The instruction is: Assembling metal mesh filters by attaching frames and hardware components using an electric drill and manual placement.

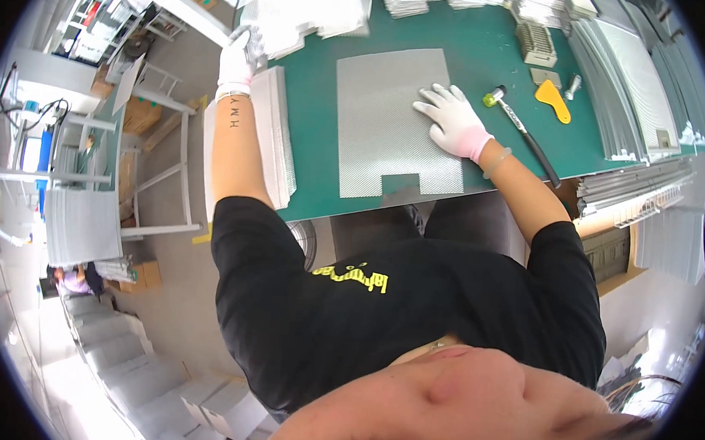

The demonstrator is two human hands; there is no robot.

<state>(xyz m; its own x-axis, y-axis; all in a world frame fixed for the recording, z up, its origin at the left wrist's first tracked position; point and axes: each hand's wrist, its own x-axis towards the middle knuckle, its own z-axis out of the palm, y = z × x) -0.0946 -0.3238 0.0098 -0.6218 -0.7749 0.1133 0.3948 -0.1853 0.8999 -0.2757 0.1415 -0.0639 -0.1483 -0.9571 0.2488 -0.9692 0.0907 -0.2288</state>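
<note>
1. Beyond the hammer [524, 134] sits a beige slotted box [535, 43]; its contents can't be made out.
2. Far left of the hammer, a cardboard box [141, 116] hides whatever it holds.
3. Your mesh sheet [378, 118] lies flat on the desk [313, 138], left of the hammer, long axis running away from you, notched edge facing you.
4. Your right hand [456, 123] rests open on the sheet, fingers spread.
5. Your left hand [235, 64] is well left of the hammer; whether it grips anything, I can't tell.

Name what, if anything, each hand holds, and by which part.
Right hand: nothing held, just resting on the grey sheet. Left hand: whether it holds anything is unclear.
</note>
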